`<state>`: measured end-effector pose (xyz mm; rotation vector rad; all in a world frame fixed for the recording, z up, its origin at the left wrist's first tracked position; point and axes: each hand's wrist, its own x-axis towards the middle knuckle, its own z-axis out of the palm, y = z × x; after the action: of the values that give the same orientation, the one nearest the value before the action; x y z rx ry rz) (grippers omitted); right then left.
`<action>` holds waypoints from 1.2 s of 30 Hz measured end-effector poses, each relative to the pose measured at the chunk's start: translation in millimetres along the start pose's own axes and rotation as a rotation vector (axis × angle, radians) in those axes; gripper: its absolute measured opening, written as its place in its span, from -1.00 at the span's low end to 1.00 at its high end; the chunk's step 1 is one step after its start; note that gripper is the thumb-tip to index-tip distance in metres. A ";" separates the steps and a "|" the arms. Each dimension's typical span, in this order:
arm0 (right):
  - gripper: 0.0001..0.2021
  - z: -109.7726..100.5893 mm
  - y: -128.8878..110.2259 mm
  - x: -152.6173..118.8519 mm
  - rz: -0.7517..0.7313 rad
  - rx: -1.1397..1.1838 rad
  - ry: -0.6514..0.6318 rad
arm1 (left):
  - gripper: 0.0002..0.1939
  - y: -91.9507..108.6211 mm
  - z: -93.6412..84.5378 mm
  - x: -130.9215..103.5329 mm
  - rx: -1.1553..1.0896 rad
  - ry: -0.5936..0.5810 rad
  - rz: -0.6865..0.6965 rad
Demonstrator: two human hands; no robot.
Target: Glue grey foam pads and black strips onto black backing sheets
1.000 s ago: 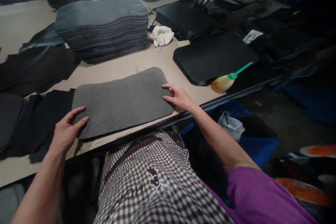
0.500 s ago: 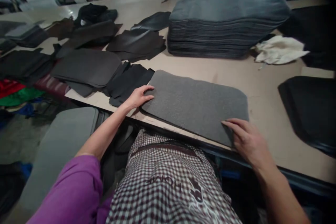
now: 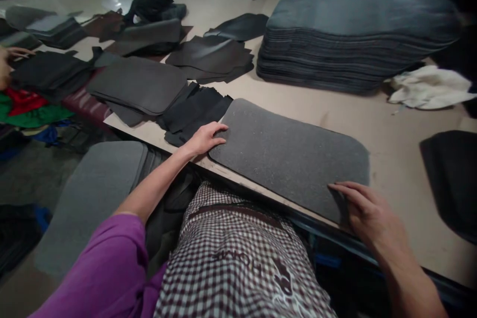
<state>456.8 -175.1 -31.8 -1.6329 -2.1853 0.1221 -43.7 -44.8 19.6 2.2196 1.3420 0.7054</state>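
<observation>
The view has swung left, yet the grey panel (image 3: 286, 151) stays between the left hand (image 3: 203, 139), thumb and finger apart, and right hand (image 3: 374, 212), grip unclear, so handling seems ongoing.

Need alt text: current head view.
A person's bare left hand and right hand touch opposite ends of a dark grey, round-cornered flat sheet on a beige table. Behind it stands a tall stack of grey flat sheets, a crumpled off-white cloth to its right; black, jagged-edged pieces lie left of the sheet.
</observation>
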 end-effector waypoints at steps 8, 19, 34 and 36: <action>-0.64 -4.2 -9.8 0.7 -0.007 -0.043 -0.016 | -0.57 -2.7 11.0 -7.7 0.108 -0.008 -0.017; -0.63 0.9 -25.7 1.3 -0.048 -0.077 0.069 | -0.53 17.8 31.4 -26.0 0.526 -0.010 0.121; -0.67 3.1 -19.4 -4.5 -0.077 -0.072 0.067 | -0.64 55.3 15.7 14.5 0.479 -0.007 0.007; -0.67 3.2 -18.8 -4.6 -0.090 -0.077 0.063 | -0.60 87.0 39.9 31.5 0.447 -0.001 0.103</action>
<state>439.8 -184.7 -30.2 -1.5536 -2.2361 -0.0390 52.0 -58.1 48.1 2.6494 1.5102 0.4704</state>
